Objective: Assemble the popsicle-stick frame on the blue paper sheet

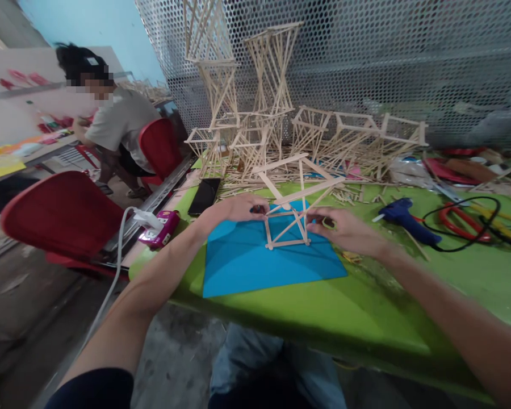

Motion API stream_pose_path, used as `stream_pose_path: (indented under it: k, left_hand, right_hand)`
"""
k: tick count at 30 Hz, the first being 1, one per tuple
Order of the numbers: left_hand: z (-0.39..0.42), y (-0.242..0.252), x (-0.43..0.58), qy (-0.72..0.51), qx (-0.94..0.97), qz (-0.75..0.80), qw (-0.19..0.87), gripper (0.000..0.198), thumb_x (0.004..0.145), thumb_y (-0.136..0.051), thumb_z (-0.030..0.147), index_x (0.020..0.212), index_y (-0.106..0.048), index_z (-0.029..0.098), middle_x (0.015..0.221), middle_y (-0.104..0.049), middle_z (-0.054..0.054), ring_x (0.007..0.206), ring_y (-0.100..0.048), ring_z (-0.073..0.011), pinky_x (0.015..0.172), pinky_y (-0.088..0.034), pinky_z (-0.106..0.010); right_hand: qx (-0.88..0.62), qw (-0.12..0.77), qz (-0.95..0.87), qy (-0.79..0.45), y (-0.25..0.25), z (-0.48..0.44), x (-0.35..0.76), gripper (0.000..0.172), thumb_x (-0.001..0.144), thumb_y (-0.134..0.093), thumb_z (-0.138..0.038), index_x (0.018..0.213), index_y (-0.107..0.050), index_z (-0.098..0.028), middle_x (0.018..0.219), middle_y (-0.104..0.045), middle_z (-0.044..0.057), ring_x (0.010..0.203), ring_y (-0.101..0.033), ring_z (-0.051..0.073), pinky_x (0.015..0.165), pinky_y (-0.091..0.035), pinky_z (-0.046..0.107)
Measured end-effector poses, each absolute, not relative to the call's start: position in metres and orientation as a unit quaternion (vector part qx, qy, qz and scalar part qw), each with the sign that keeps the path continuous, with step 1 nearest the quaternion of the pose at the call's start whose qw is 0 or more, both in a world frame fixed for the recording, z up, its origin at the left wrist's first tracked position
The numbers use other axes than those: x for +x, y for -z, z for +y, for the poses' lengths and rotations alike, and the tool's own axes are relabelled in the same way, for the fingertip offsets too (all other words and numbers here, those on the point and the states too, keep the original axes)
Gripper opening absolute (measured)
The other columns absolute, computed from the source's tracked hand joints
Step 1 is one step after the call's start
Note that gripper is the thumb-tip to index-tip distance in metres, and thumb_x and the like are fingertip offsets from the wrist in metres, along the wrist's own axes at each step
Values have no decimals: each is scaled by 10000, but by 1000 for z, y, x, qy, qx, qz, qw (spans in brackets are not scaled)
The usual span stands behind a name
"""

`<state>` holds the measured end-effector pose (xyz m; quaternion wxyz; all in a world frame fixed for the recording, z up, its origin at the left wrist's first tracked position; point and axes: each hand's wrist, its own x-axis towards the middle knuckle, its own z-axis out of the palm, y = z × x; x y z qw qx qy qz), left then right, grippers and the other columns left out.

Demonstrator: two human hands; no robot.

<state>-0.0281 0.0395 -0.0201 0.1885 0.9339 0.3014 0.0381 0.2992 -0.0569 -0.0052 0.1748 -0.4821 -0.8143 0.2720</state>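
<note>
A small frame of wooden sticks (288,244) stands on a blue sheet (242,270), with a square of sticks at its base and a wider square of flat sticks at its top. My left hand (249,208) is at its left side, fingers closed on a stick near the base's back left corner. On the opposite side my right hand (334,224) has its thumb and fingers pinched at the frame's right edge. Parts of the fingertips on both hands are hard to make out.
Stick towers (272,68) and a heap of loose sticks (238,187) fill the table's back, before a perforated metal screen (387,57). A blue glue gun (409,218) lies right, a phone (204,196) and pink power strip (159,228) left. A person (123,119) sits beyond.
</note>
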Motion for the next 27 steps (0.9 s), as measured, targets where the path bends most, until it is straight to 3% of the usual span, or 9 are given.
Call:
stream_pose_path:
  k: [4, 9, 12, 17, 22, 27]
  left_hand:
    - [42, 25, -28, -36, 933, 310, 177, 418, 1014, -580, 591, 1165, -750, 240, 1171, -750, -48, 1035, -675, -187, 909, -469, -252]
    - [44, 28, -27, -44, 940, 296, 162, 357, 1017, -600, 535, 1149, -758, 243, 1189, -756, -41, 1076, -677, -181, 942, -466, -241]
    - [45, 29, -26, -50, 941, 294, 157, 331, 1010, -617, 514, 1159, -754, 252, 1216, -751, -31, 1109, -671, -183, 969, -460, -248]
    - [45, 30, -26, -70, 936, 298, 173, 301, 986, -662, 474, 1135, -756, 230, 1146, -754, -35, 1021, -673, -174, 912, -473, -250]
    - [43, 30, -27, -90, 933, 295, 184, 330, 981, -668, 524, 1120, -757, 238, 1140, -754, -34, 1020, -674, -173, 900, -472, -250]
    - [43, 32, -27, -113, 932, 279, 200, 305, 998, -645, 496, 1117, -741, 232, 1149, -754, -42, 1054, -677, -183, 960, -475, -265]
  right_hand:
    - [-504, 200, -782, -308, -7, -58, 295, 549, 958, -610, -668, 1266, -756, -239, 1287, -772, 105, 1047, -737, 297, 891, -602, 432]
    - [-493, 307, -782, -226, -31, -47, 314, 447, 980, -604, -636, 1092, -765, -235, 1076, -793, 86, 870, -710, 252, 762, -545, 397]
    - [-484, 260, -808, -212, -37, -39, 317, 446, 971, -618, -629, 1074, -771, -223, 1008, -788, 85, 807, -688, 238, 706, -518, 379]
    - [-432, 136, -835, -313, -23, -36, 305, 443, 943, -660, -606, 1178, -801, -258, 1129, -804, 67, 926, -723, 263, 803, -546, 397]
    - [-419, 121, -845, -310, -3, -42, 298, 396, 983, -606, -568, 1149, -818, -278, 1216, -799, 43, 1065, -728, 281, 973, -534, 427]
    - [-441, 128, -831, -313, 8, -45, 299, 377, 957, -641, -584, 1097, -817, -282, 1166, -812, 34, 1019, -742, 280, 947, -557, 428]
